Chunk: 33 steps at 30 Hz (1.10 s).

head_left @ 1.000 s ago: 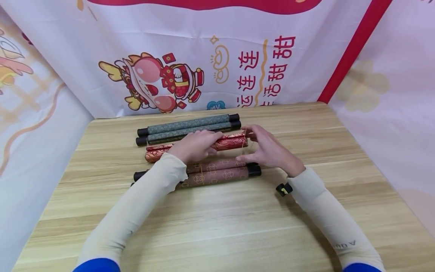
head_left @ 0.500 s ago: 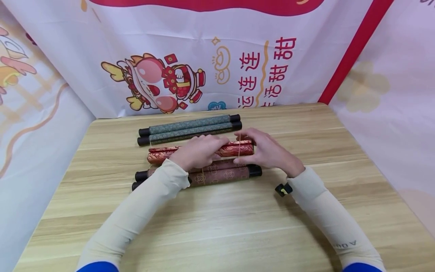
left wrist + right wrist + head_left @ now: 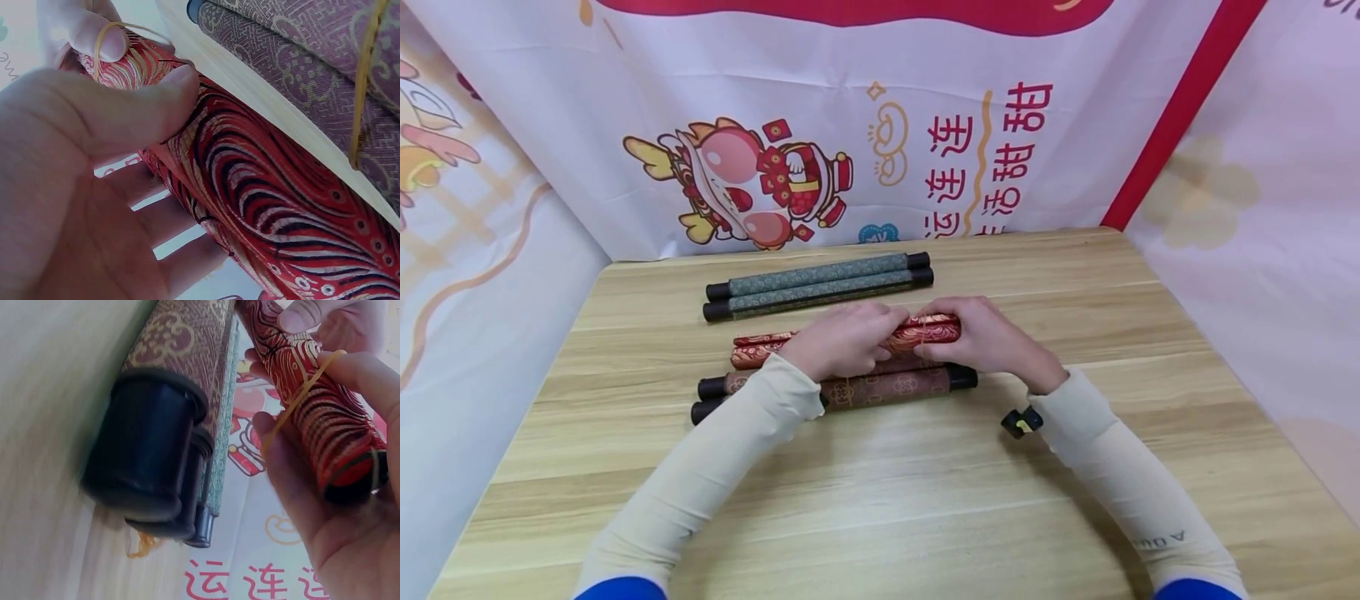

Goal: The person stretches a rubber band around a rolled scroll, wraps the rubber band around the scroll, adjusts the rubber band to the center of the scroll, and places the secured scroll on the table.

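A red patterned scroll [image 3: 934,332], rolled into two joined rolls, is held over the table in both hands. My left hand [image 3: 844,340] grips it around the middle, thumb along the near side and fingers beneath in the left wrist view. At the scroll's right end, my right hand [image 3: 988,337] curls around it and holds a thin yellow rubber band [image 3: 301,400], spread between thumb and fingers across the roll. Just in front lies a brownish-purple scroll [image 3: 891,385] with black end knobs, partly hidden by the left forearm; another yellow band [image 3: 362,94] circles it.
Behind the hands, a green patterned scroll [image 3: 820,287] with black knobs lies on the wooden table [image 3: 910,500]. A printed white cloth [image 3: 820,75] rises along the back edge, with more cloth at both sides. A black wrist device [image 3: 1021,422] sits by the right cuff.
The red scroll and both hands have come nearer the purple scroll, away from the green one. My right hand has brought the rubber band over the scroll's end and closed in around it.
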Available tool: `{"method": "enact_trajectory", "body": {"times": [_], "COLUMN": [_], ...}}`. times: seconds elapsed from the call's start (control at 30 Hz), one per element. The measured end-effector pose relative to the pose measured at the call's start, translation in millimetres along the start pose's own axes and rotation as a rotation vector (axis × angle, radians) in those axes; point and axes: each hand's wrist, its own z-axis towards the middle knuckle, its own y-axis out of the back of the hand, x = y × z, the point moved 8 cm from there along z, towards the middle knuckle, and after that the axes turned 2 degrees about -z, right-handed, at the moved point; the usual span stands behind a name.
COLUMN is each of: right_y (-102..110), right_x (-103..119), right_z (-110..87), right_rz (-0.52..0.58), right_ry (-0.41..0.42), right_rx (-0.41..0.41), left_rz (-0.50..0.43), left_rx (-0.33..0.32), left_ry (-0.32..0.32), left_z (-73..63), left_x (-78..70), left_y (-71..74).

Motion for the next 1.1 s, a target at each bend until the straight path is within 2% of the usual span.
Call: {"method": "enact_trajectory", "body": {"times": [0.13,0.3,0.5,0.63,0.83,0.97,1.1], "right_y": [1.0,-0.9,-5.7,-3.3,-0.8,-4.8,-5.5], "right_x": [0.5,1.3,-2.4,-7.8,-14.7,-21.3,-20.5], "right_z": [-0.2,-1.1,-2.0,-3.0,-5.6,-7.4,-10.9], "right_rz": [0.009,0.029,0.078,0.112,0.243,0.435,0.566], "right_ry": [-0.002,0.013,-0.006,-0.052,-0.137,-0.209,-0.25], "right_rx": [-0.019,-0.042,-0.052,-0.085,-0.117,-0.147,-0.231], "left_rz": [0.005,-0.018,-0.096,-0.121,-0.136,-0.121,-0.121], "left_rx": [-0.008,-0.035,-0.024,-0.039,-0.111,-0.202,-0.274], "left_ry": [0.027,0.053,0.009,-0.002,0.096,0.169,0.225], "left_z": [6.6,22.6,33.4,34.6,30.3,28.6,28.4], "left_x": [3.7,11.8,14.7,14.6,23.9,30.4,34.4], "left_y": [-3.5,-14.0,-26.2,-25.7,-16.3,-7.0,3.5]}}
